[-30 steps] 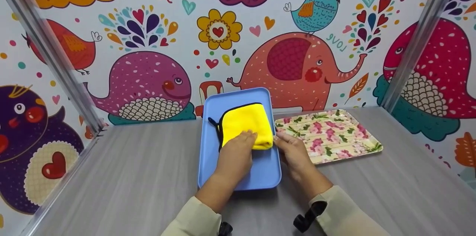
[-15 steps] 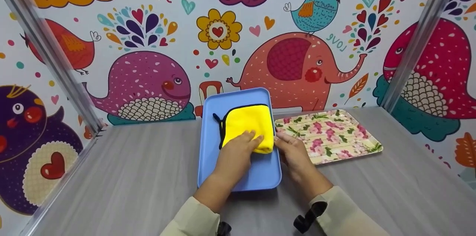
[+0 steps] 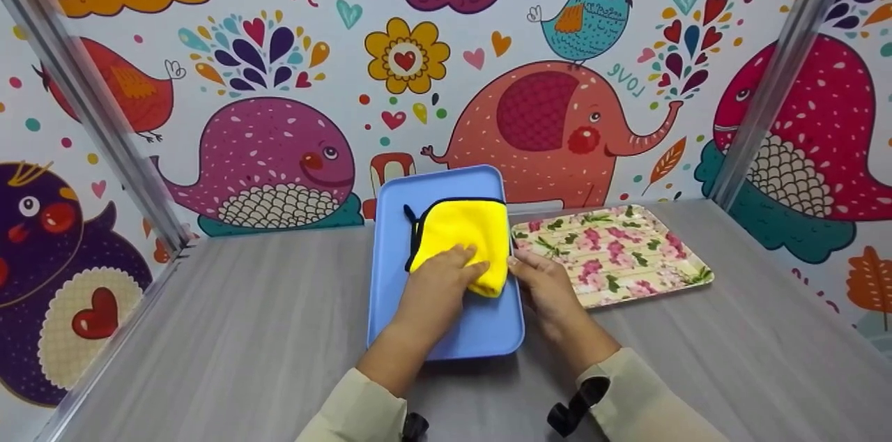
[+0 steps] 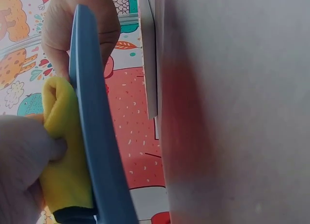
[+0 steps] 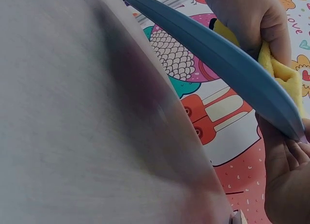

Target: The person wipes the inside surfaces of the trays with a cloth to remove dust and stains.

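A blue rectangular tray is held raised and tilted above the table, its right rim gripped by my right hand. On its inner face lies a folded yellow cloth with black edging and a small black loop. My left hand holds this cloth against the tray, fingers spread over it and thumb pressing in near its lower corner. In the left wrist view, the cloth is folded thick between that hand and the tray. The right wrist view shows the tray's underside and the cloth bunched at the left thumb.
A flowered tray lies on the grey table to the right, close behind my right hand. Walls printed with cartoon animals enclose the table at the back and sides, with metal posts at the corners.
The cloth has slid a little down the tray toward me and turned slightly under my left hand. Its lower corner has drawn downward. My right hand keeps its grip on the rim.
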Demonstrator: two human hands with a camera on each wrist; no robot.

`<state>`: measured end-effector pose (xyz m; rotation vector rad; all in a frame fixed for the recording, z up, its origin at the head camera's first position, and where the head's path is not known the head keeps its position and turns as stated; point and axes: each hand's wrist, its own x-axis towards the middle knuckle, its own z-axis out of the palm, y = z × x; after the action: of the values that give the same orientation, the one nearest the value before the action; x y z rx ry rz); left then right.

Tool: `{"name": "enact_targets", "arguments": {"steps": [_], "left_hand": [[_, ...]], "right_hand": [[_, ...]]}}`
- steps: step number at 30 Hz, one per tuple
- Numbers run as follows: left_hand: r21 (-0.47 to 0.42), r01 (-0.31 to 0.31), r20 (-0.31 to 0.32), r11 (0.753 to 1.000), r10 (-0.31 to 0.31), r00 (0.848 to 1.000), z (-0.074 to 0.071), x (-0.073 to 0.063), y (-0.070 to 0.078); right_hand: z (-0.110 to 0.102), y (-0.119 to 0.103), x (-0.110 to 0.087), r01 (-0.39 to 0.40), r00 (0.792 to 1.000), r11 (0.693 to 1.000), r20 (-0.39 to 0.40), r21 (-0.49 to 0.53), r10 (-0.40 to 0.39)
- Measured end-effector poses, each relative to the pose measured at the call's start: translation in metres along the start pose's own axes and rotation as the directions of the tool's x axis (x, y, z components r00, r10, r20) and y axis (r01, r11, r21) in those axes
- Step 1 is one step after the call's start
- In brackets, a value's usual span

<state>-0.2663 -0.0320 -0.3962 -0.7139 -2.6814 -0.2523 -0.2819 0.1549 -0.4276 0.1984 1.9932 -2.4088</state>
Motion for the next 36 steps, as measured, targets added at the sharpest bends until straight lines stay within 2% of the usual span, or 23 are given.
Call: {"name": "enact_targets", "arguments": {"steps": [10, 18, 25, 36], "left_hand": [[0.023, 0.013, 0.005, 1.000, -0.013, 1.000, -0.004, 0.001, -0.002], [0.043, 0.035, -0.014, 0.998, -0.034, 0.999, -0.005, 0.000, -0.007], [0.082, 0.050, -0.006, 0.995, -0.049, 0.999, -0.006, -0.002, -0.012], [0.131, 0.041, -0.041, 0.991, -0.035, 0.999, -0.005, -0.002, -0.023]], "right_hand": [[-0.001, -0.002, -0.002, 0.004, 1.000, 1.000, -0.011, -0.010, -0.004], [-0.003, -0.002, 0.000, 0.011, 0.999, 1.000, -0.033, -0.010, -0.012], [-0.003, -0.002, -0.001, 0.015, 0.999, 1.000, -0.037, -0.012, -0.016], [-0.005, -0.002, 0.001, 0.026, 0.999, 1.000, -0.036, -0.015, -0.026]]}}
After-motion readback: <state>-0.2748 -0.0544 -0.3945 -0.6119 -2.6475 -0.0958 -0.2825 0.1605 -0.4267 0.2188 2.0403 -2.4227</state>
